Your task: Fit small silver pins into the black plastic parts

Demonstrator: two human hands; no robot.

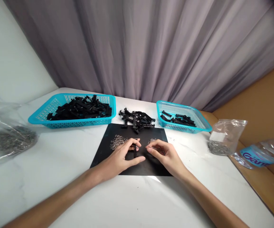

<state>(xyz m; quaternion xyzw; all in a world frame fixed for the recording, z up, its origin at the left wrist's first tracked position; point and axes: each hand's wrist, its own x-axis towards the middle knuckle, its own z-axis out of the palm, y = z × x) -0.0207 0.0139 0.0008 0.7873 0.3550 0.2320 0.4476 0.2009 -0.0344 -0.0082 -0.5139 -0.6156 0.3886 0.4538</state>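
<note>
My left hand (pixel 121 158) is closed around a narrow black plastic part (pixel 135 150), which stands roughly upright between the fingers and thumb. To its right, my right hand (pixel 162 153) is closed in a pinch, and a thin, light sliver shows at its fingertips, too small to name. Both hands are over a black mat (pixel 132 169), a small gap between them. Beside my left hand lies a pile of small shiny metal pieces (pixel 118 141). A smaller pile of metal pieces (pixel 152 141) is partly hidden behind my right hand.
Black plastic parts (pixel 137 119) are heaped at the mat's far edge. A blue basket (pixel 72 124) of black parts stands left, a smaller blue basket (pixel 186 129) right. Bags of metal pieces (pixel 12 139) (pixel 227 136) flank the table, and a plastic bottle (pixel 258 155) lies far right.
</note>
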